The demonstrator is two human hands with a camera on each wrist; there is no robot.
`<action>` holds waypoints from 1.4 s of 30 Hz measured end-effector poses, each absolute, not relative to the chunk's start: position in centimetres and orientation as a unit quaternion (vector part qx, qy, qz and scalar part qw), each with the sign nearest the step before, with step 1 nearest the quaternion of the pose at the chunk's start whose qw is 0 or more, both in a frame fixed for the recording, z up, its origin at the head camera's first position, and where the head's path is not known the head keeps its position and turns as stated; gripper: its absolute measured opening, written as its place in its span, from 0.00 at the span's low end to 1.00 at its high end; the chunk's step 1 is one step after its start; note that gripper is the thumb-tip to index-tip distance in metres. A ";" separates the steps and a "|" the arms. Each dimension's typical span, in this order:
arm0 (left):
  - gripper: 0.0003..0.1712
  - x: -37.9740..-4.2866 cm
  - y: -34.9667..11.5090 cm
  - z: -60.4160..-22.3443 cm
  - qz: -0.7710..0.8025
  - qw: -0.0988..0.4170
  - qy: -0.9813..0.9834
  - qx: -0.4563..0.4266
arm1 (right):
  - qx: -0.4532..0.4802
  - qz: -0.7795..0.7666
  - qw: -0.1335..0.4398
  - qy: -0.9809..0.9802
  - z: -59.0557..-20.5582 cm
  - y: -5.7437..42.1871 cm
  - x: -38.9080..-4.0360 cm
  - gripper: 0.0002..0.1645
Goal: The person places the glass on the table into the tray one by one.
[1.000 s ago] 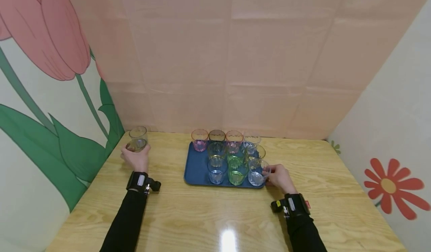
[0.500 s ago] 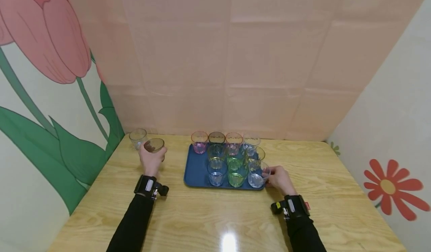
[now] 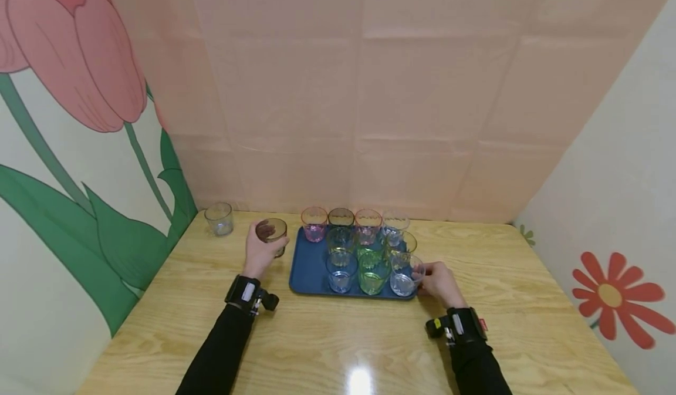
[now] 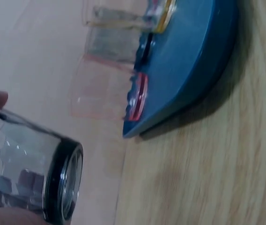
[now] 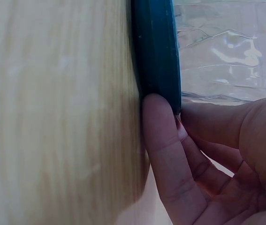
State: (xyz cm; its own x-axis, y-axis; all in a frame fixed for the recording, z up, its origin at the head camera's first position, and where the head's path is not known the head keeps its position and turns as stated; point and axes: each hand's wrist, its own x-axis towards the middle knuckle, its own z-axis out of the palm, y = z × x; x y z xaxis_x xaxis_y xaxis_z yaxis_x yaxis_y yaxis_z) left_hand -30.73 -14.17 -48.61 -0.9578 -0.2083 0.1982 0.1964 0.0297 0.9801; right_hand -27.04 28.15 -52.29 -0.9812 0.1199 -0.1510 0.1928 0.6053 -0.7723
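Note:
My left hand (image 3: 260,251) holds a smoky dark glass (image 3: 273,233) upright, just left of the blue tray (image 3: 306,269). In the left wrist view, that glass (image 4: 27,164) shows its thick dark base, apart from the table. At the tray's front right corner, my right hand (image 3: 439,280) pinches the rim beside a clear glass (image 3: 404,277). The right wrist view shows one fingertip (image 5: 160,112) against the tray's outer wall (image 5: 157,51) and another digit along its edge near the clear glass.
Several glasses crowd the tray, including a pink one (image 3: 314,228), a green one (image 3: 372,274) and a blue one (image 3: 341,274). Another clear glass (image 3: 219,219) stands at the table's far left corner. A pink-beige covering (image 3: 359,119) backs the wooden table (image 3: 311,342).
My left hand has carried the smoky glass rightward from beside the clear glass at the far left, close to the tray. My right hand has stayed at the tray's corner.

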 end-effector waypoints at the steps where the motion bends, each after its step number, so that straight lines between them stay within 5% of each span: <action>1: 0.41 -30.8 -13.9 -48.6 -0.693 0.138 -0.707 -0.001 | 0.087 -0.436 0.041 0.895 -52.3 28.2 -27.1 0.12; 17: 0.43 -30.9 -11.2 -48.5 -0.636 0.074 -0.767 -0.040 | 0.087 -0.441 0.045 0.892 -52.5 28.2 -26.9 0.12; 42: 0.46 -31.4 -9.4 -49.8 -0.505 0.062 -0.861 -0.024 | 0.088 -0.437 0.041 0.894 -52.3 28.1 -26.9 0.13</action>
State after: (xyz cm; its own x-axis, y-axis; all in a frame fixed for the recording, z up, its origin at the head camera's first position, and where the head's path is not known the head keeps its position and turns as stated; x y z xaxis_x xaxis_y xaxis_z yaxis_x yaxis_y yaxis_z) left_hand -31.36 -9.39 -49.76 -0.9913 -0.0214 0.1298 0.1028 0.4895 0.8659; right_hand -26.94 28.10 -52.29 -0.9811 0.1213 -0.1507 0.1934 0.6022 -0.7746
